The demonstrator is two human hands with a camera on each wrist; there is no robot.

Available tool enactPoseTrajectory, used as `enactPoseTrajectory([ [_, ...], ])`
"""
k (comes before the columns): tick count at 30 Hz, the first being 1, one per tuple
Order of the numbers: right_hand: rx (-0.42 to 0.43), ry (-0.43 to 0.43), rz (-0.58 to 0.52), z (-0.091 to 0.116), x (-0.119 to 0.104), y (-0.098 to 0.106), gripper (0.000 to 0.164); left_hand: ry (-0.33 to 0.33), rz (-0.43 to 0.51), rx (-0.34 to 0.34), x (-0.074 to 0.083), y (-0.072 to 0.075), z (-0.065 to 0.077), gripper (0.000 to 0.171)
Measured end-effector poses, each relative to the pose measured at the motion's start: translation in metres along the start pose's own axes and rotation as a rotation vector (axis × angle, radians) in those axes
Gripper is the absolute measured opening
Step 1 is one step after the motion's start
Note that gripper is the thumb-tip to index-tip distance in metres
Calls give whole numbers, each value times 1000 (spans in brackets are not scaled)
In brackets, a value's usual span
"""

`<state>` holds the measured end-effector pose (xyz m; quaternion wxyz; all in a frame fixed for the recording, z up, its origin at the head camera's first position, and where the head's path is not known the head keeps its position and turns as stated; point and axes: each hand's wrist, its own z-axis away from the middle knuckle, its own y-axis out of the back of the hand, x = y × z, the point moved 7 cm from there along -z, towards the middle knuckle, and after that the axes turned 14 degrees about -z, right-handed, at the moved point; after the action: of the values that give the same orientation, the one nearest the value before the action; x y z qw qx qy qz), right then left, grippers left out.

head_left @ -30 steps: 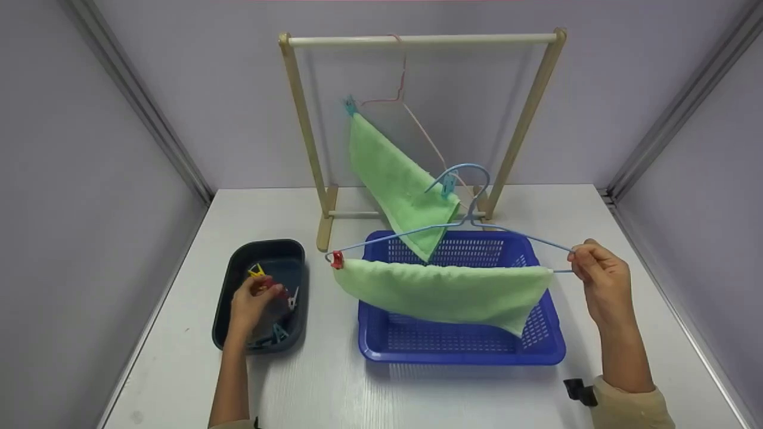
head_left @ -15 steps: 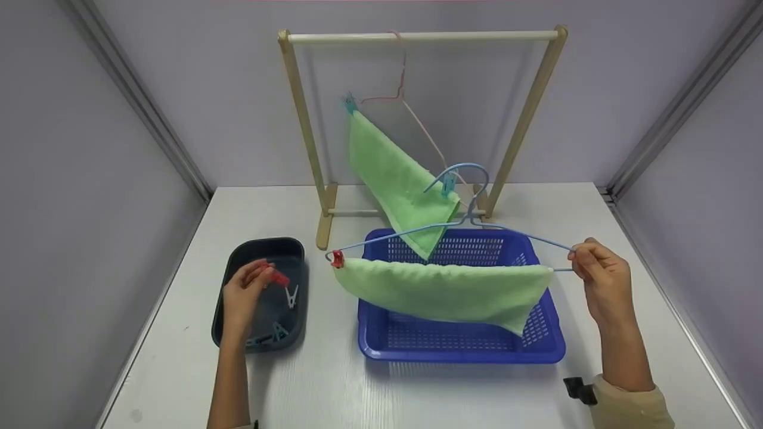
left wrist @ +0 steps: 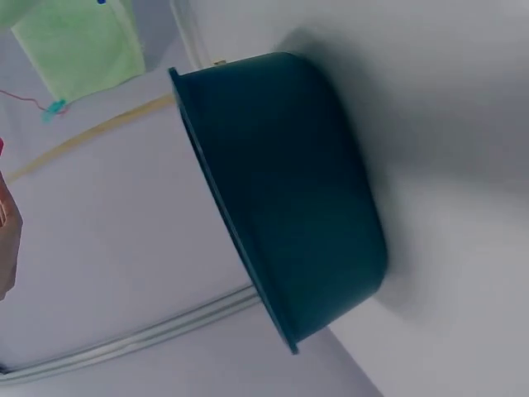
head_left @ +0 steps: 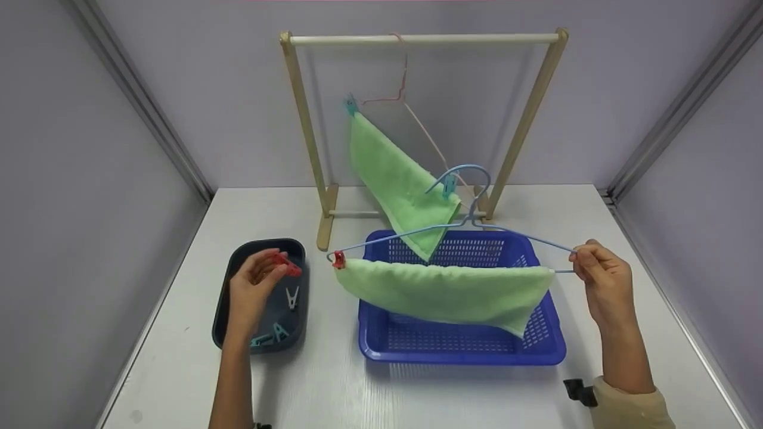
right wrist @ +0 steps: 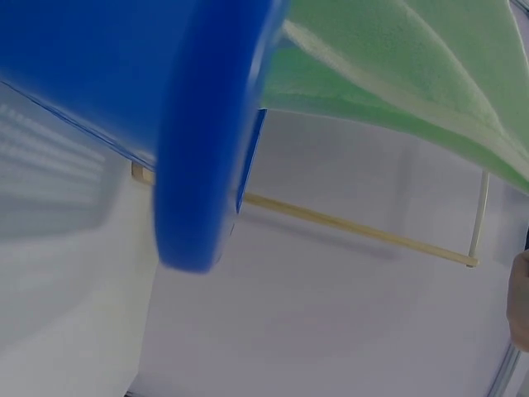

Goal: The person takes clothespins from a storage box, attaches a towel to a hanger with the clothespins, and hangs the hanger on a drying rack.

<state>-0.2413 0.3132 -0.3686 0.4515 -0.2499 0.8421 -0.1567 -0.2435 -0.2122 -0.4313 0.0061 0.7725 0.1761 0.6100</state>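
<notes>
In the head view my left hand (head_left: 253, 289) pinches a red clothespin (head_left: 288, 266) over a dark tray (head_left: 216, 325). A white clothespin (head_left: 291, 298) and several teal clothespins (head_left: 280, 332) lie inside it. My right hand (head_left: 602, 283) grips the right end of a blue hanger (head_left: 475, 166). Over its lower bar drapes a pale green towel (head_left: 441, 292), and another red clothespin (head_left: 338, 259) clips the towel's left end. At the right wrist view's edge part of my right hand (right wrist: 518, 302) shows; the left wrist view catches only part of my left hand (left wrist: 8, 248).
A blue perforated basket (head_left: 462, 357) stands beneath the held towel. Behind it is a wooden rack with a white rail (head_left: 477, 40). From that rail a pink hanger (head_left: 401, 89) hangs aslant, carrying a second green towel (head_left: 387, 167) clipped by teal clothespins (head_left: 350, 104).
My left hand has risen from inside the tray with the red clothespin and turned it rightward. A yellow clothespin seen at first is out of sight. My right hand and the hanger stay nearly still.
</notes>
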Motion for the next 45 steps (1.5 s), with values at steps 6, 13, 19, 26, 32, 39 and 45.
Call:
enactPoseTrajectory([
  [6, -2, 7, -5, -1, 0, 0, 18, -55, -10, -40, 14, -7, 4, 37],
  [13, -5, 4, 7, 1, 0, 0, 17, -67, -56, -96, 26, -15, 10, 38],
  [19, -9, 3, 22, 1, 0, 0, 18, -50, -50, -142, 35, -23, 16, 39],
  [26, -10, 7, 14, 1, 0, 0, 17, -125, -21, -185, 46, -36, 22, 35],
  [32, -4, 3, -4, 2, 1, 1, 17, -197, -36, -191, 52, -46, 27, 33],
  [39, 5, 0, -12, 3, 2, 1, 17, -210, -51, -141, 56, -52, 31, 34],
  [45, 4, -3, -8, 3, 1, 1, 17, -235, -3, -26, 60, -44, 31, 36],
])
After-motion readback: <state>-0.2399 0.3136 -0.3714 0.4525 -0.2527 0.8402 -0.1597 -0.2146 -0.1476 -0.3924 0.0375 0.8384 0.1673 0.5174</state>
